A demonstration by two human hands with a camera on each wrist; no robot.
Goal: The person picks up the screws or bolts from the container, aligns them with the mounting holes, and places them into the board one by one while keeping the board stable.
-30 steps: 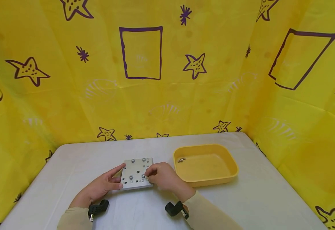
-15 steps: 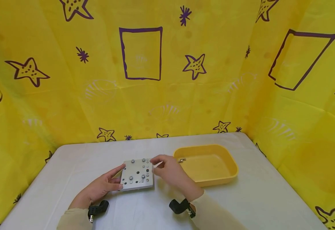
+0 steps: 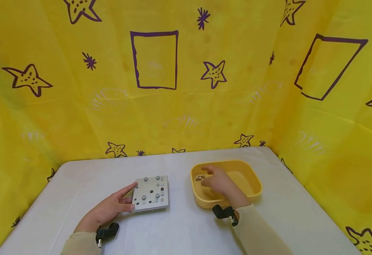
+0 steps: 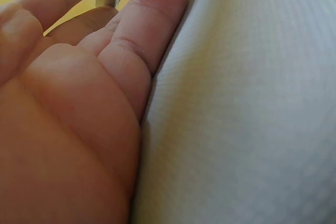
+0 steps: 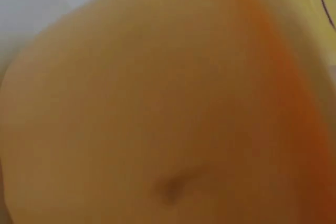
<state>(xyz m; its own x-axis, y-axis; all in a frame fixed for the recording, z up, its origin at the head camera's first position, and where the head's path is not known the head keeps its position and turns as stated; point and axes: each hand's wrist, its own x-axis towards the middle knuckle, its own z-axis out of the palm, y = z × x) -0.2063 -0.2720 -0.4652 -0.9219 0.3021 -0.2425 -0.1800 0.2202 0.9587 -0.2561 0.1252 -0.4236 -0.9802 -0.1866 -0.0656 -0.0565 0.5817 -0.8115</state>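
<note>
My L hand (image 3: 107, 209) has the plate (image 3: 150, 186) pinched by its left edge: thumb on the near-left corner, index up at the far-left corner. So the plate's body extends right of the grip, left of ctr on the worktop (image 3: 179, 232), well in from its far edge. 4 screws (image 3: 143, 197) in the top face, 2 along the far edge, 2 twd the near one, w/ dark holes btwn. L wrist cam: side of the hand right along the worktop, metal edge up by the fingers.

My R hand (image 3: 217, 180) is over the tray (image 3: 201, 202), which sits right of the plate, twd the worktop's far-right corner. Thumb + index spread; small metal parts (image 3: 200, 177) by the tray's left wall, just beside the fingertips, index farther out, thumb nearer me. R wrist view's a blur, so can't tell if I'm touching them.
</note>
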